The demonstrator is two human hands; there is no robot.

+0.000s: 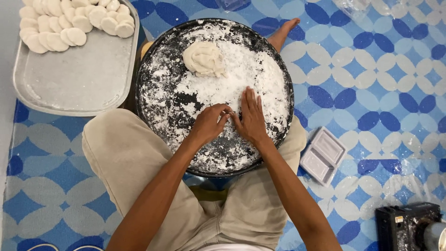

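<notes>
Hands (pixel 231 122) mid-tray (pixel 153 60), dough (pixel 203 58) well apart.

I had only 1 view, from the camera worn on the person's head. It looked almost straight down past the forearms onto the lap, close enough that the round black floured pan (pixel 153 69) filled the middle. The metal tray (pixel 79 79) sat at upper left, the patterned floor mat (pixel 381 93) ran off to the right, and a black stove (pixel 406 225) was cut off by the lower right corner.
</notes>
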